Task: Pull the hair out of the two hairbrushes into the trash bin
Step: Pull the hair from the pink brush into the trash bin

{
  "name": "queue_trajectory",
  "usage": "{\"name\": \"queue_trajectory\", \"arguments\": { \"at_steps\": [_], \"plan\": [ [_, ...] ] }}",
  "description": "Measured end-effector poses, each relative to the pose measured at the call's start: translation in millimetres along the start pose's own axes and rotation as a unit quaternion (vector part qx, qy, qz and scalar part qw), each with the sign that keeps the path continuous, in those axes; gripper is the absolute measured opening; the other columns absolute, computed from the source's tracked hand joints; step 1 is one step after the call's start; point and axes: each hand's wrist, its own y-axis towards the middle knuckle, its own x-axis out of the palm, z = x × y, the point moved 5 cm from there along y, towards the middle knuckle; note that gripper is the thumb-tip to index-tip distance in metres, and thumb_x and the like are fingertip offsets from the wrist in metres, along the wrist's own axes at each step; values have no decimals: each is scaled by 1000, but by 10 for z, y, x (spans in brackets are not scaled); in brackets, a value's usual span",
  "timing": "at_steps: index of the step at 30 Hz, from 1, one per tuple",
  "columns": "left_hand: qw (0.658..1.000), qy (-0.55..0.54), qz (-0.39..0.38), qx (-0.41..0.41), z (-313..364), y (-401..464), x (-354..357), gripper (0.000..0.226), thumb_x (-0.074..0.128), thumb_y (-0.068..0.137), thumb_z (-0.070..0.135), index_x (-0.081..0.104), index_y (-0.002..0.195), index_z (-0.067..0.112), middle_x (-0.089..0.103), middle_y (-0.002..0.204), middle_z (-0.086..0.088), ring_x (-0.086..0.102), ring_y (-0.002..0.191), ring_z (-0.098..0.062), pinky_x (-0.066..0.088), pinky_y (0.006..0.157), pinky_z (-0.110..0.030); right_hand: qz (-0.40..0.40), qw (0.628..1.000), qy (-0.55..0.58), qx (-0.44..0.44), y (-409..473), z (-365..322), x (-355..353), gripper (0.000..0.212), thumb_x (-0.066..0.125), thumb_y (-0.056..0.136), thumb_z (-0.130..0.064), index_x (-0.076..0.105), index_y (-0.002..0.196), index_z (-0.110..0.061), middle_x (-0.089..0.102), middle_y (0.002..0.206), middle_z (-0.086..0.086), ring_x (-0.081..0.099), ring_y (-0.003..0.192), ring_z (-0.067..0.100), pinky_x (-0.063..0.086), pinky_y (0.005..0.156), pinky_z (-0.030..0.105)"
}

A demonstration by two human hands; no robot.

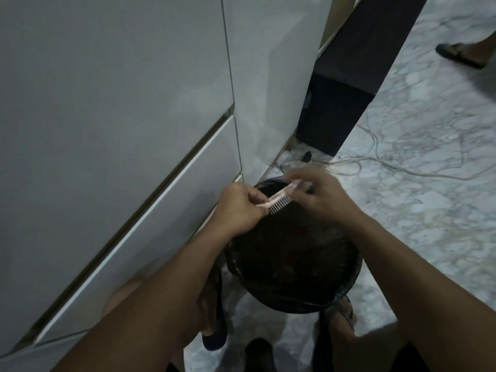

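A pale pink hairbrush (279, 200), comb-like with a row of dark teeth pointing down, is held over the far rim of a round black trash bin (346, 280) lined with a dark bag. My left hand (239, 208) grips the brush's handle end. My right hand (319, 194) is blurred at the brush's other end, with its fingers curled onto it and a small dark tuft by the fingertips. Only one brush is in view.
Tall white cabinet doors (120, 130) fill the left side. A dark speaker box (330, 119) stands behind the bin, with thin cables (402, 167) strewn over the marble floor. Another person's sandalled foot (461, 55) is at top right. My own feet in slippers flank the bin.
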Motion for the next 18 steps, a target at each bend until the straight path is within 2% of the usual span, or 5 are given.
{"name": "queue_trajectory", "arguments": {
  "at_steps": [4,8,12,15,18],
  "plan": [
    [998,45,9,36,201,-236,-130,14,75,75,8,80,83,18,64,63,13,57,57,-2,37,51,-11,-82,979,-162,-92,-109,-298,-52,15,64,89,-24,76,96,-24,72,88,-2,62,77,15,50,68,33],
    [991,94,57,73,344,-442,-390,15,75,71,4,79,80,15,74,83,-5,68,75,-17,49,67,-22,-43,953,-286,-93,-185,-511,-441,24,61,87,-18,75,106,-22,74,107,1,66,100,24,52,86,40],
    [985,108,91,103,576,-644,-590,14,78,69,7,73,76,18,72,81,-4,68,75,-19,55,69,-28,-120,929,-303,-174,-436,-951,-238,73,53,65,4,59,131,-27,58,139,0,49,132,21,37,109,49],
    [981,115,105,117,751,-803,-680,13,79,69,11,72,74,19,70,79,-2,66,72,-17,46,62,-22,-124,925,-335,-130,-558,-1052,-347,72,57,76,-5,46,140,-33,46,150,-4,41,138,18,33,111,46],
    [980,105,117,121,855,-995,-816,11,74,70,9,72,76,17,72,81,-5,66,75,-19,46,65,-22,-73,924,-376,11,-594,-1056,-725,57,60,87,-31,43,141,-28,53,141,0,51,126,24,43,100,42]
  ]
}}
